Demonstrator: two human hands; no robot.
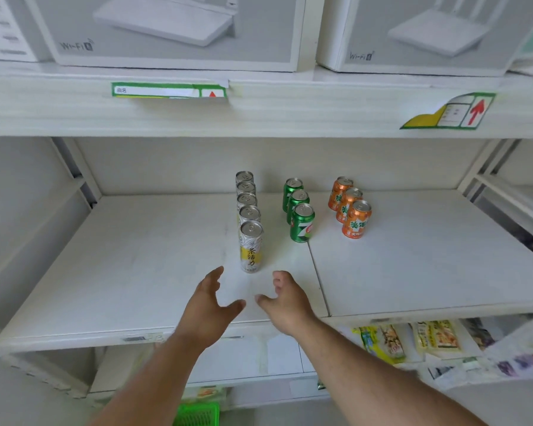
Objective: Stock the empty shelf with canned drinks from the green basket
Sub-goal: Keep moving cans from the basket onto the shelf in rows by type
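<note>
On the white shelf [136,272] stand three front-to-back rows of cans. Several tall silver cans form the left row, the front one [251,246] with a yellow band. Three green cans [302,222] make the middle row and three orange cans [356,219] the right one. My left hand [211,309] and my right hand [285,301] hover over the shelf just in front of the silver row, fingers spread, holding nothing and touching no can. A corner of the green basket [197,415] shows at the bottom edge, below my left forearm.
Boxed Wi-Fi routers [173,29] fill the shelf above, with price labels [170,90] on its front edge. Snack packets [413,339] lie on the lower shelf at right. Shelf uprights [77,167] bound both sides. Bare shelf surface lies left and right of the cans.
</note>
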